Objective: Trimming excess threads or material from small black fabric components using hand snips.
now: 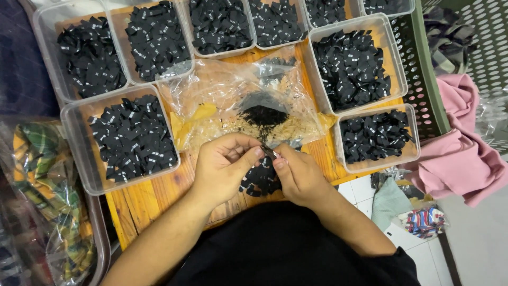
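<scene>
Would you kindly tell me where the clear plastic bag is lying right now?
In the head view, the clear plastic bag lies mid-table on the wooden tabletop, ringed by clear tubs of black labels, just beyond the left hand and right hand.

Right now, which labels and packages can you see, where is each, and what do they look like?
Black labels: small pile under both hands, white marks.
Single label: pinched between left hand and right hand.
Clear tubs: around the board, full of black labels.
Plastic bag: centre, crumpled, transparent.

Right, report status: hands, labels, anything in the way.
Left hand and right hand pinch one black label. Label pile beneath. Plastic bag just beyond.
</scene>
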